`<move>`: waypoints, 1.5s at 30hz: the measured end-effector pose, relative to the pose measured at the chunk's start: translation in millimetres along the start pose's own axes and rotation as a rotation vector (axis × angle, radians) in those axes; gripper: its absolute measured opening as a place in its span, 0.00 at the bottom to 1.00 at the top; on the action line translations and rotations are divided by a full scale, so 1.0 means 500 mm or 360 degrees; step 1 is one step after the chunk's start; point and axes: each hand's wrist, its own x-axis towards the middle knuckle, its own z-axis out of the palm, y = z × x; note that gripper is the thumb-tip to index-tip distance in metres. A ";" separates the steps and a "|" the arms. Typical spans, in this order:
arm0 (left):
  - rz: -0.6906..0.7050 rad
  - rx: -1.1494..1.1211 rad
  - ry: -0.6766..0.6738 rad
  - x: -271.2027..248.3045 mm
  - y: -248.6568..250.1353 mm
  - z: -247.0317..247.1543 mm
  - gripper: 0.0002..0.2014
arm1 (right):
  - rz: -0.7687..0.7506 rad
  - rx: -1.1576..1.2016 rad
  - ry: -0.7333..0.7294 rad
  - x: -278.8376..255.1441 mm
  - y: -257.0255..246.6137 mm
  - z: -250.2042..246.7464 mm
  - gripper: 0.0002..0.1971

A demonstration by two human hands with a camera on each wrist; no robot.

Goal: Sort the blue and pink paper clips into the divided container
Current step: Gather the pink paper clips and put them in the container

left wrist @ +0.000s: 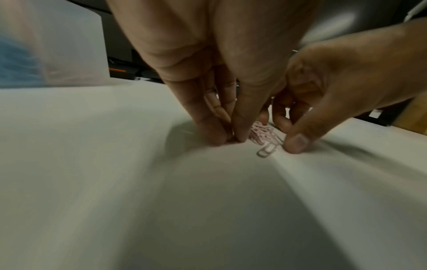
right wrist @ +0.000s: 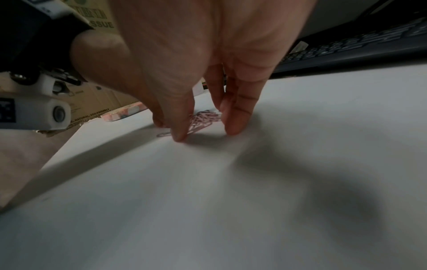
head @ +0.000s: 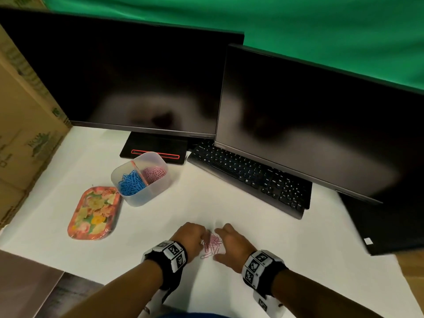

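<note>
1. Plainly, the biggest thing in play is the white table (head: 252, 226): it is smooth and flat, so thin clips lying on it give fingertips little to get under, and a scooping pass could skate over them or flick some aside.
2. Next, the divided container (head: 158, 191) stands well apart from the hands, toward the left rear, with blue paper clips (head: 132, 182) in its near-left compartment and pink ones (head: 153, 174) in the far-right one. A loose handful carried that far could shed clips, or land on the wrong side of the divider.
3. Just beside it lies a floral tray (head: 95, 214), which a dropped clip could fall into.
4. The left hand (head: 191, 237) has its fingers pressed together, tips down on the table at the left edge of the pile; the right hand (head: 229, 245) is spread, with its thumb and fingers bracketing the pile's right side. Whether either actually grips a clip I cannot tell. Squeezing the hands together could tangle the clips.
5. The pink paper clips (head: 213, 245) are heaped between the hands.
6. One stray clip (left wrist: 266, 151) lies flat just outside the heap, near the right thumb, and it could easily be left behind.
</note>
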 end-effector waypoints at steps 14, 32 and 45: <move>-0.0345 -0.0739 0.0258 0.016 0.029 -0.009 0.13 | 0.0160 0.0242 0.0211 0.058 -0.045 -0.016 0.10; -0.0825 -0.2780 0.0262 0.062 0.028 -0.072 0.21 | 0.0105 0.0758 0.0262 0.108 -0.119 -0.119 0.04; -0.0959 -0.2991 0.0328 0.023 -0.052 -0.080 0.18 | -0.0311 -0.0295 -0.0074 0.077 -0.009 -0.042 0.32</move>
